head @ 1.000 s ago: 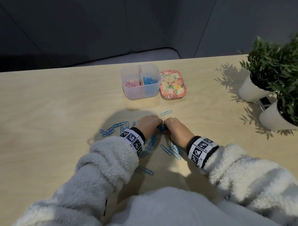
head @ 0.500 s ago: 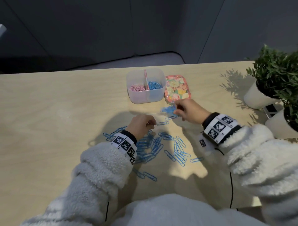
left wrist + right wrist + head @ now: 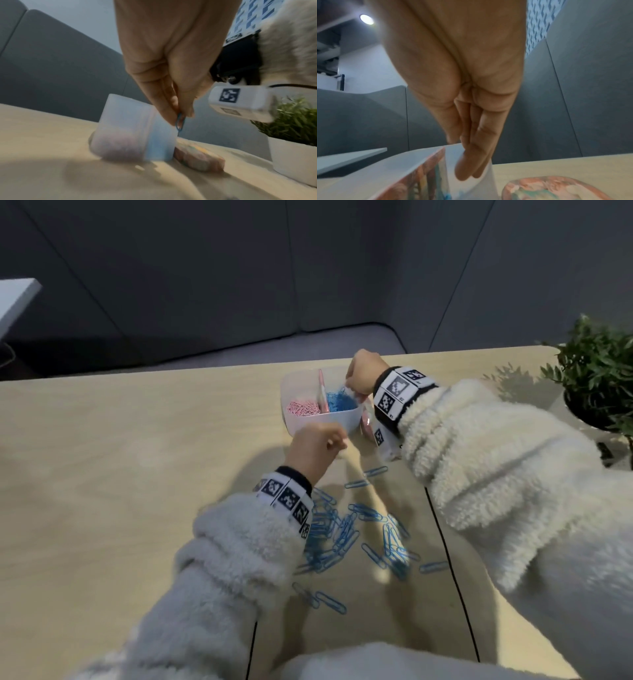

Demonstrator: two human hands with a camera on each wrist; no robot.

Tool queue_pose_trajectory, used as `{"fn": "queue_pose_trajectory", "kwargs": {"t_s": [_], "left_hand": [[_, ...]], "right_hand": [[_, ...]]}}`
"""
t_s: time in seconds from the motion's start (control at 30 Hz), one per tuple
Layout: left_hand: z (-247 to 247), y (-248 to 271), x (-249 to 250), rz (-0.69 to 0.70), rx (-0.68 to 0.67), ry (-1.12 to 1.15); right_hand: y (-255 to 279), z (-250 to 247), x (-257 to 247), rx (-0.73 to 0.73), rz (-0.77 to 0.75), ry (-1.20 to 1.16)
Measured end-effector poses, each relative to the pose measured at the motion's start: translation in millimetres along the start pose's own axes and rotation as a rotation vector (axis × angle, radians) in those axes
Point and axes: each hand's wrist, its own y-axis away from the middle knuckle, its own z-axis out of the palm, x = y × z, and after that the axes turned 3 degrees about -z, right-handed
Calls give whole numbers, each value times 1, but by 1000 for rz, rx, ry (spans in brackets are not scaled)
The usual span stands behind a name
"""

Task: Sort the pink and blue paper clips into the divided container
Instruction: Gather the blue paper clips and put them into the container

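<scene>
Nearest the person, blue clips point(image 3: 346, 534) lie loose in a spread on the table point(image 3: 102, 474), between the two fleece sleeves; two strays point(image 3: 368, 477) lie apart, toward the box. Two thin black cables run across the wood to the near edge.

The left hand point(image 3: 313, 451) hovers just short of the box's near wall, fingers curled. The head view hides what, if anything, is in it, so its grip cannot be told.

The box point(image 3: 337, 421), translucent and open-topped, stands behind it. An upright divider point(image 3: 322, 393) splits it: pink clips point(image 3: 303, 408) heaped in the left compartment, blue ones point(image 3: 340, 402) in the right.

The right hand point(image 3: 164, 65) reaches down over the right compartment. Its fingertips point(image 3: 169, 116) are pressed together on a single blue clip point(image 3: 180, 123), which hangs just over the box's right rim. In the right wrist view the fingers point straight down, close together, against the inner wall.

A floral lid point(image 3: 199, 158) lies flat, touching the box's right side. Further right, well apart, potted plants point(image 3: 596, 374) stand by the table's right edge. The left half of the table is bare wood. The box sits near the far edge, with a grey seat beyond.
</scene>
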Motion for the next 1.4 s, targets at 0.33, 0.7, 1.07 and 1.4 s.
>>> {"fn": "queue_pose_trajectory", "kwargs": {"t_s": [0.33, 0.7, 1.07, 1.4], "left_hand": [[-2, -81, 27, -29, 45, -199], [40, -9, -22, 28, -357, -419], [53, 41, -25, 242, -507, -488], [68, 53, -6, 297, -541, -599]], "right_hand": [[61, 11, 56, 250, -31, -247], [112, 97, 111, -56, -423, 256], [213, 81, 157, -212, -291, 246], [218, 107, 160, -108, -202, 31]]}}
